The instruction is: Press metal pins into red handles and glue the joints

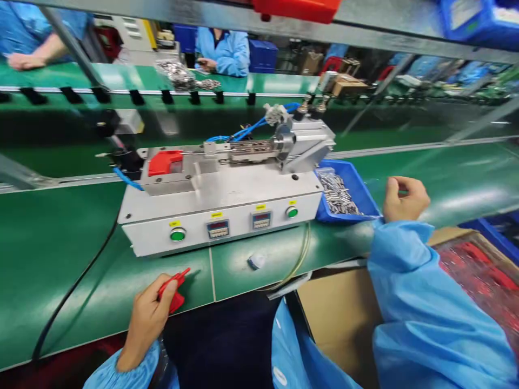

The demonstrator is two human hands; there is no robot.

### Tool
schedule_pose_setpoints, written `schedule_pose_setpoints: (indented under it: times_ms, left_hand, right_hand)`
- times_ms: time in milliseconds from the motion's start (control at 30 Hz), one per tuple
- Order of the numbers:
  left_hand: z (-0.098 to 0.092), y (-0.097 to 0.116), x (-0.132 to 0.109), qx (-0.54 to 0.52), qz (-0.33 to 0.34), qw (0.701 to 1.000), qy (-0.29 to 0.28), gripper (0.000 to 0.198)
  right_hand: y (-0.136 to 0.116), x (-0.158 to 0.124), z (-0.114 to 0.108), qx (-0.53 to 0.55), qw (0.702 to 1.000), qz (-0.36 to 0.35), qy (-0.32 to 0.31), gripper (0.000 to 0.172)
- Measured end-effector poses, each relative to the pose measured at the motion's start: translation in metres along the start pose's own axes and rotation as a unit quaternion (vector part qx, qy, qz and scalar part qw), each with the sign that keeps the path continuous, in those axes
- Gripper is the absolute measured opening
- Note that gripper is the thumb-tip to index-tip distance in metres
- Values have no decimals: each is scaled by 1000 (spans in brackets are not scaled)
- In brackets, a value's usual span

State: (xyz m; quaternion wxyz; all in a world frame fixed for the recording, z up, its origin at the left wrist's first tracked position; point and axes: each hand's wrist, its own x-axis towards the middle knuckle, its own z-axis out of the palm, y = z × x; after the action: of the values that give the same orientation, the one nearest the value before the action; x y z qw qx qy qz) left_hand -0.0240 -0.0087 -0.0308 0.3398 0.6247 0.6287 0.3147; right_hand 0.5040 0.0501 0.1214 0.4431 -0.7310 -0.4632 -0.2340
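A long green belt bench (60, 259) is stretching across the room, smooth and glossy under the factory lights, with a second green line running behind it. A brushed-metal machine (221, 200) is sitting on the bench, carrying blue air hoses (247, 129) and a chunky red block (165, 163). At seven o'clock from the machine, the left hand (148, 319) is gripping a small red plastic piece (174, 289) just above the belt, its fingers clamped around it. At three o'clock, the right hand (405, 200) is curling just beside a blue plastic tray (348, 186) of shiny metal pins (336, 193), its fingers drawn together on nothing visible. Across the far line, at twelve o'clock, a co-worker in a blue coat (222, 51) is standing.
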Motion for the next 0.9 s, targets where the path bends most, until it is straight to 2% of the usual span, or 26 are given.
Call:
schedule_pose_setpoints:
  times_ms: [67, 133, 200, 233, 267, 333, 400, 467, 533, 700, 800, 900]
  left_hand:
    - [-3, 2, -5, 1, -11, 1000, 21, 54]
    - [-4, 4, -8, 4, -24, 999, 49, 63]
    - [-4, 5, -6, 6, -38, 997, 67, 71]
    - [-3, 5, -5, 1, -45, 996, 75, 75]
    - [-2, 4, -4, -11, -51, 996, 74, 78]
    - [-1, 1, -4, -59, -67, 994, 58, 79]
    - [1, 2, -6, -132, -103, 985, 34, 76]
    - [4, 8, -10, -213, -139, 967, 10, 71]
    - [9, 20, -13, -279, -159, 947, -13, 67]
    - [27, 62, -16, -366, -165, 914, -67, 61]
    - [32, 75, -10, -390, -138, 906, -93, 57]
    - [29, 79, -5, -389, -106, 912, -82, 55]
  right_hand:
    - [1, -21, -21, 48, 992, -45, -104, 62]
    - [-17, -66, -32, 115, 961, -101, -229, 63]
    - [-44, -124, -33, 177, 913, -147, -338, 68]
    - [-57, -154, -30, 239, 868, -139, -412, 78]
    - [-70, -182, -25, 276, 840, -115, -452, 86]
    - [-90, -225, -12, 286, 826, -86, -478, 84]
    - [-102, -248, 2, 276, 845, -64, -454, 59]
    - [-109, -253, 11, 297, 855, -51, -422, 34]
    - [-113, -244, 12, 343, 841, -26, -419, 24]
    - [-127, -216, -6, 398, 783, 63, -474, 26]
    - [-133, -208, -10, 411, 777, 101, -466, 32]
    - [-140, -208, -9, 419, 790, 114, -432, 29]
